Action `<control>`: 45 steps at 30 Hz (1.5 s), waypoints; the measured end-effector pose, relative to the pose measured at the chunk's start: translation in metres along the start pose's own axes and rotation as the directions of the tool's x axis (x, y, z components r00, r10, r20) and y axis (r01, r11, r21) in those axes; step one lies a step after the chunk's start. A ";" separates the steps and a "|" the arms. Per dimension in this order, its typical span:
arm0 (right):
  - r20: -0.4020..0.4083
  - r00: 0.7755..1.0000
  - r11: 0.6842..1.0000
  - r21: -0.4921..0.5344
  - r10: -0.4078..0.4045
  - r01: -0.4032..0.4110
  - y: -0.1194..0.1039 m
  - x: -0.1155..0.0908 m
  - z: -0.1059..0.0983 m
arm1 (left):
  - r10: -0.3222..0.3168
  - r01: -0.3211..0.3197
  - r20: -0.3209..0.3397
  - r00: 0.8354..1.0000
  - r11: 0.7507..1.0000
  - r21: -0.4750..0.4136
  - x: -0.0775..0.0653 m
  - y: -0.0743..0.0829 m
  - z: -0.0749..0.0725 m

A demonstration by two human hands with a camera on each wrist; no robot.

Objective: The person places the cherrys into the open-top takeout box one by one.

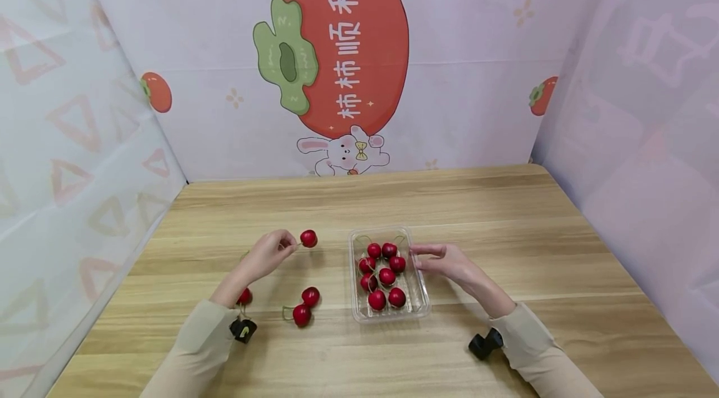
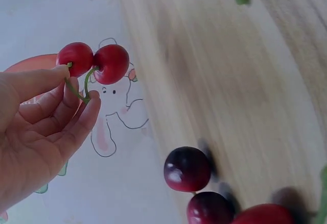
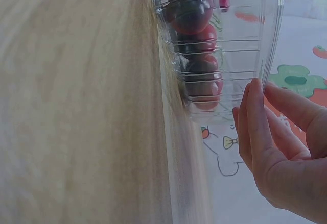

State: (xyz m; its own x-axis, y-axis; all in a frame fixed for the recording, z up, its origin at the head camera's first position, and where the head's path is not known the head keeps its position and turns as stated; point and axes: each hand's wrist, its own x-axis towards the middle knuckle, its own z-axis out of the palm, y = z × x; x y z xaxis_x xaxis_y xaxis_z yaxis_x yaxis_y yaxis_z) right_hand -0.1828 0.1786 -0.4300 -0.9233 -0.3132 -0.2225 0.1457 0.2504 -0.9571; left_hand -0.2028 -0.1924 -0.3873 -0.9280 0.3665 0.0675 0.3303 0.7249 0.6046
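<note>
My left hand (image 1: 272, 254) pinches green stems between thumb and fingers. From them hangs a pair of red cherries (image 2: 111, 64), held above the table; the head view shows it as one cherry (image 1: 308, 238). A clear plastic box (image 1: 417, 298) with several cherries (image 1: 387, 276) in it stands to the right of that hand. On the box's right side, my right hand (image 1: 452, 264) touches the rim with its fingertips, the fingers mostly straight. The right wrist view shows this hand (image 3: 286, 152) at the rim, with cherries (image 3: 189, 9) visible through the ribbed wall.
Two joined cherries (image 1: 302, 315) lie on the wooden table (image 1: 359, 360) left of the box. Another cherry (image 1: 244, 296) lies partly hidden by the left forearm. Dark wrist cameras hang below both sleeves. A printed cloth (image 1: 224, 130) stands behind the table.
</note>
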 end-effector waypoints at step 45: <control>0.019 1.000 1.000 0.001 -0.006 0.006 0.001 0.001 -0.001 | 0.207 -0.207 0.038 0.978 0.978 0.006 0.029 0.071 0.011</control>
State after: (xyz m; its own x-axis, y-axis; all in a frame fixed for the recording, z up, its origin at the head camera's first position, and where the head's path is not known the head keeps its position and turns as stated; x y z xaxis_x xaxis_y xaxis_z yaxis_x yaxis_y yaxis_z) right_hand -0.1838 0.1793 -0.4310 -0.9173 -0.3321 -0.2198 0.1401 0.2475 -0.9587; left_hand -0.2045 -0.1236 -0.3509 -0.8323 0.5303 0.1612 0.5164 0.6364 0.5730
